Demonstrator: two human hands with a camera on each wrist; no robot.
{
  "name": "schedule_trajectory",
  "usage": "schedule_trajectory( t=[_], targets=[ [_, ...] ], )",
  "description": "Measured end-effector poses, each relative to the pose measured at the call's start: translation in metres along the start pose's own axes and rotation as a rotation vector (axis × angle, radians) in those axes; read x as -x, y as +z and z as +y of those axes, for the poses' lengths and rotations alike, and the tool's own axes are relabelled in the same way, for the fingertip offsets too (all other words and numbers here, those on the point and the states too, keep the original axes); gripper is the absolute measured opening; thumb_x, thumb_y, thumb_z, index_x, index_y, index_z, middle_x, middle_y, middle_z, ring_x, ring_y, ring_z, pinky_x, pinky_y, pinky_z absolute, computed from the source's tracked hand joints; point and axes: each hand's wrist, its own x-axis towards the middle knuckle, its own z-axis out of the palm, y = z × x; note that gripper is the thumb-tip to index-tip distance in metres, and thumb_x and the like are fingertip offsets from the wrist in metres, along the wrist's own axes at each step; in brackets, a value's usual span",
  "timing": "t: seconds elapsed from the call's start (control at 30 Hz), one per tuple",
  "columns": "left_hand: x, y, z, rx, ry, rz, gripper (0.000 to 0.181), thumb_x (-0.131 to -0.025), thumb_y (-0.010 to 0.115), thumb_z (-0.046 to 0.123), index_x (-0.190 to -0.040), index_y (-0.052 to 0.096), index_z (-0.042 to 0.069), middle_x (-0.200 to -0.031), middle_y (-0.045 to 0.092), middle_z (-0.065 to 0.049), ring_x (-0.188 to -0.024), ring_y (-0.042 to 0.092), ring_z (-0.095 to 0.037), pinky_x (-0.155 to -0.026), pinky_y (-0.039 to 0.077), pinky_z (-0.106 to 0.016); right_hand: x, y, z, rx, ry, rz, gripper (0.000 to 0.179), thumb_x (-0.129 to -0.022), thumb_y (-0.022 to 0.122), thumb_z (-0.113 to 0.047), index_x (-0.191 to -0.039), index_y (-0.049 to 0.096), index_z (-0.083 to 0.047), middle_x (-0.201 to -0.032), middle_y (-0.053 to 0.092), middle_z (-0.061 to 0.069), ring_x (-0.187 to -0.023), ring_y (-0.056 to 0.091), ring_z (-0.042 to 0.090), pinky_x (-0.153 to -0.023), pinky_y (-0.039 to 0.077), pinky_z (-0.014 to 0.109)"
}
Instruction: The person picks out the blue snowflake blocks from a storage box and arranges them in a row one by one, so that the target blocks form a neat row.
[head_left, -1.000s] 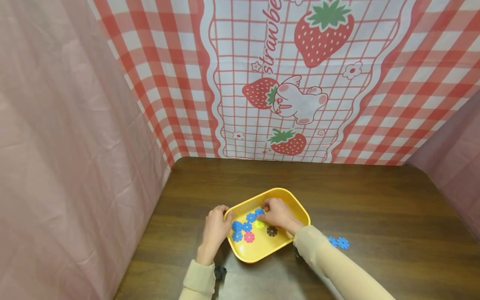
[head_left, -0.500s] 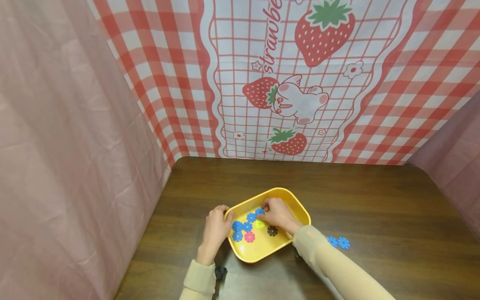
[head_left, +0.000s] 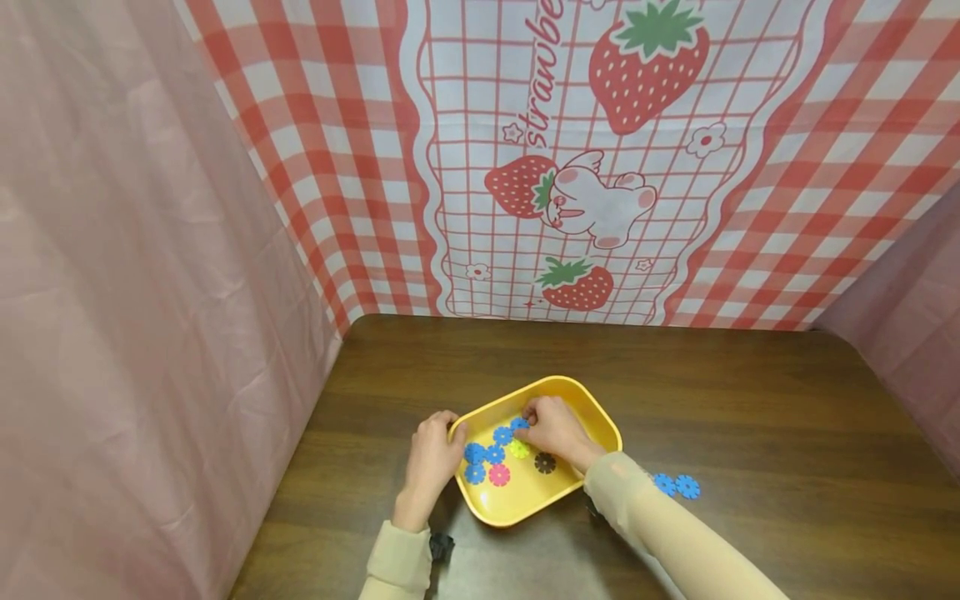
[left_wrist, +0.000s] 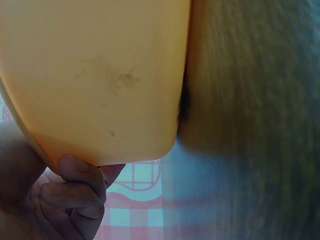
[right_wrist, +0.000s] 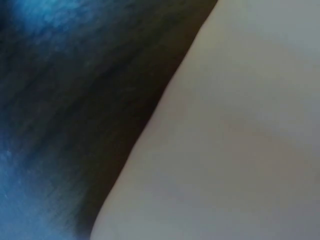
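A yellow plastic bin stands slanted on the table, with several flat notched discs inside. My left hand grips its left rim, thumb over the edge; in the left wrist view the curled fingers lie against the outer wall. Inside the bin, my right hand pinches a blue notched disc near the back wall, its fingertips partly covering it. Another blue disc lies beside that one. Close by are a yellow-green disc, a pink disc and a dark brown disc.
Two more blue discs lie on the wooden table, right of the bin near the right sleeve. A checked strawberry cloth hangs behind; a pink curtain borders the left. A blurred pale surface fills much of the right wrist view.
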Motion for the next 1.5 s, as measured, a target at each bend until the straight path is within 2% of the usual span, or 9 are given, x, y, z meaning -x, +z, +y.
schedule_trajectory(
  t=[0.3, 0.83, 1.07, 1.3, 1.5],
  targets=[
    [-0.001, 0.0, 0.0, -0.001, -0.029, -0.029, 0.011, -0.092, 0.07, 0.013, -0.092, 0.07, 0.002, -0.088, 0.068, -0.01, -0.074, 0.064, -0.025, -0.067, 0.053, -0.041, 0.0, 0.001, 0.001, 0.003, -0.003, 0.006, 0.024, -0.075, 0.088, -0.02, -0.085, 0.071, -0.005, -0.072, 0.06, -0.003, -0.067, 0.054, 0.011, -0.067, 0.048, 0.03],
    [0.0, 0.0, 0.0, 0.004, -0.024, -0.018, 0.01, -0.091, 0.07, 0.013, -0.09, 0.07, 0.003, -0.088, 0.069, -0.009, -0.075, 0.064, -0.026, -0.068, 0.053, -0.042, 0.002, -0.006, -0.002, -0.011, 0.005, 0.011, 0.023, -0.074, 0.087, -0.022, -0.084, 0.072, -0.007, -0.075, 0.063, -0.001, -0.07, 0.057, 0.012, -0.069, 0.051, 0.031],
    [0.0, 0.0, 0.0, 0.007, -0.03, -0.029, 0.011, -0.091, 0.07, 0.013, -0.091, 0.07, 0.003, -0.088, 0.068, -0.009, -0.075, 0.064, -0.024, -0.068, 0.053, -0.041, 0.005, -0.018, -0.006, -0.007, -0.003, 0.013, 0.023, -0.074, 0.087, -0.025, -0.074, 0.068, -0.012, -0.067, 0.059, -0.004, -0.063, 0.054, 0.012, -0.061, 0.046, 0.03],
    [0.0, 0.0, 0.0, 0.002, -0.03, -0.027, 0.011, -0.091, 0.07, 0.013, -0.091, 0.07, 0.002, -0.088, 0.069, -0.009, -0.076, 0.064, -0.025, -0.069, 0.053, -0.041, 0.012, -0.033, -0.007, 0.0, -0.052, 0.045, 0.025, -0.074, 0.086, -0.023, -0.087, 0.073, -0.006, -0.078, 0.066, 0.0, -0.069, 0.057, 0.012, -0.068, 0.05, 0.033],
    [0.0, 0.0, 0.0, 0.004, -0.014, -0.011, 0.009, -0.09, 0.07, 0.012, -0.089, 0.07, 0.003, -0.086, 0.068, -0.008, -0.074, 0.064, -0.025, -0.067, 0.052, -0.041, 0.02, -0.048, -0.009, -0.016, -0.098, 0.066, 0.024, -0.074, 0.085, -0.022, -0.088, 0.073, -0.006, -0.078, 0.066, 0.002, -0.069, 0.055, 0.013, -0.067, 0.049, 0.033]
  ],
)
